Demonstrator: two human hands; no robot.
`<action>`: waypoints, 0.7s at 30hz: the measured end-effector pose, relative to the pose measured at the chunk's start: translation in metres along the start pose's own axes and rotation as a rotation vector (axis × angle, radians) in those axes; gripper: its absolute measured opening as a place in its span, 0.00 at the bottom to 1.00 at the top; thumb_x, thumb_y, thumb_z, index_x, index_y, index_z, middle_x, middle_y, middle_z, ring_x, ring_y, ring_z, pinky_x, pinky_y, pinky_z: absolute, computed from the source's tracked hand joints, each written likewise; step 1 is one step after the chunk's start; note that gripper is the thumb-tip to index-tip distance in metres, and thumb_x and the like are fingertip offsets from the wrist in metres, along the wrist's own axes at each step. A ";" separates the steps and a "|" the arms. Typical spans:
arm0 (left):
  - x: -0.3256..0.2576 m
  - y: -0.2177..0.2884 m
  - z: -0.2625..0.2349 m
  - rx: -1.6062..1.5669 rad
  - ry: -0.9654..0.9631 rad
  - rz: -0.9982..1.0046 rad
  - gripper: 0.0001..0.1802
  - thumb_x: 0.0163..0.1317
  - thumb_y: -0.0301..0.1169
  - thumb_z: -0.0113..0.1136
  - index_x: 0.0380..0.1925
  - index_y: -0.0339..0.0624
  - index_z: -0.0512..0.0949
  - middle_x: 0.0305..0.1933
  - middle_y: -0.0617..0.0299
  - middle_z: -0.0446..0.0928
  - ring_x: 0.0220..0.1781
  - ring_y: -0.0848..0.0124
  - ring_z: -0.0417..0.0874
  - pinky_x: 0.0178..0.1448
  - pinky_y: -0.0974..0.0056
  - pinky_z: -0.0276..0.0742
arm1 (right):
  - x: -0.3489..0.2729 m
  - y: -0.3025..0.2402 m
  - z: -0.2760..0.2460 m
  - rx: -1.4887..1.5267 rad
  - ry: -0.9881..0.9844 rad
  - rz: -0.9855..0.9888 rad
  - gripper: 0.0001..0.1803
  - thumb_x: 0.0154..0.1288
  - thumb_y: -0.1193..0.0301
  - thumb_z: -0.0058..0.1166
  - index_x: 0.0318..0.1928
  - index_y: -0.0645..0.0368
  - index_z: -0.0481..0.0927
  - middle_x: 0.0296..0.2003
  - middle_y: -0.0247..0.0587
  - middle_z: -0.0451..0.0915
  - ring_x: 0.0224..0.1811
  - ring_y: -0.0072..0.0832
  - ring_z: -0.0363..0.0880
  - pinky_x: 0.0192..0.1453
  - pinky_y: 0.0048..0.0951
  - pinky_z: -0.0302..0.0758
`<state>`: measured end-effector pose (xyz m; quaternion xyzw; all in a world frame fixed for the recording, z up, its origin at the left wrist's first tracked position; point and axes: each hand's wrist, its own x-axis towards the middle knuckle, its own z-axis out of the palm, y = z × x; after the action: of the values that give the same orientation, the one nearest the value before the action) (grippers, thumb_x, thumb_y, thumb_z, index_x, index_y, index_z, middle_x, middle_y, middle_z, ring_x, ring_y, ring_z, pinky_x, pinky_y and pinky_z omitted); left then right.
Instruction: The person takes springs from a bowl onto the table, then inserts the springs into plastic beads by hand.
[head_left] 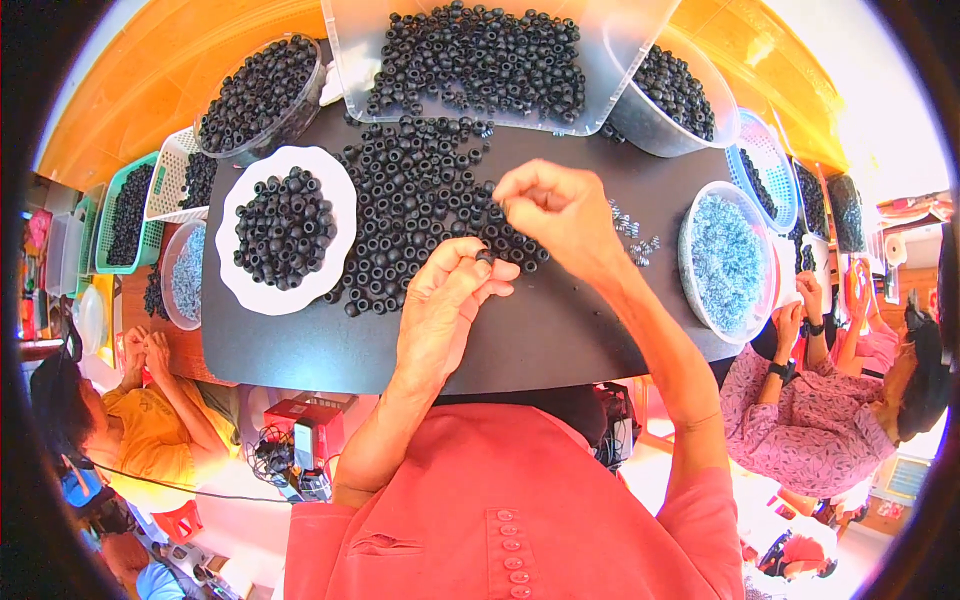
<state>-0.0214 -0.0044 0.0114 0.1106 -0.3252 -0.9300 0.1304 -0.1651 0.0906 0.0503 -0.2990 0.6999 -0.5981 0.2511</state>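
My left hand (447, 300) hovers over the black board (560, 320) and pinches a small black ring (484, 256) between thumb and fingertips. My right hand (555, 212) is just above and to the right of it, its fingers pinched together over the ring; what they hold is too small to tell. A loose heap of black rings (420, 210) lies on the board right behind both hands. A few small silver springs (632, 235) lie scattered to the right of my right hand.
A white plate (340, 200) of black rings sits left of the heap. Clear bowls and a clear tub (350, 60) at the back hold more rings. A bowl of silver springs (728, 262) stands right. Green and white baskets are on the left. People sit at both sides.
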 end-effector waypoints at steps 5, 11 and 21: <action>0.001 0.000 0.002 -0.031 -0.028 -0.012 0.09 0.66 0.25 0.50 0.45 0.38 0.73 0.41 0.60 0.77 0.45 0.70 0.80 0.50 0.63 0.76 | -0.028 0.007 0.014 0.128 -0.083 -0.099 0.06 0.56 0.84 0.52 0.34 0.64 0.77 0.34 0.33 0.77 0.36 0.17 0.73 0.41 0.21 0.72; 0.000 -0.001 0.006 0.010 0.013 0.003 0.09 0.67 0.24 0.48 0.45 0.36 0.72 0.41 0.62 0.76 0.42 0.74 0.77 0.49 0.64 0.76 | -0.030 0.021 0.025 0.212 -0.003 -0.255 0.04 0.54 0.83 0.54 0.32 0.64 0.77 0.33 0.36 0.78 0.31 0.19 0.77 0.31 0.22 0.75; -0.005 0.002 0.005 0.067 0.007 0.021 0.07 0.67 0.25 0.47 0.43 0.38 0.71 0.39 0.56 0.79 0.43 0.69 0.80 0.52 0.63 0.75 | 0.003 -0.003 0.009 -0.241 0.160 -0.308 0.02 0.57 0.79 0.52 0.32 0.63 0.76 0.30 0.35 0.78 0.32 0.20 0.76 0.39 0.22 0.73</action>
<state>-0.0176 -0.0011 0.0170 0.1146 -0.3568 -0.9169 0.1374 -0.1606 0.0820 0.0517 -0.3818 0.7301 -0.5632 0.0629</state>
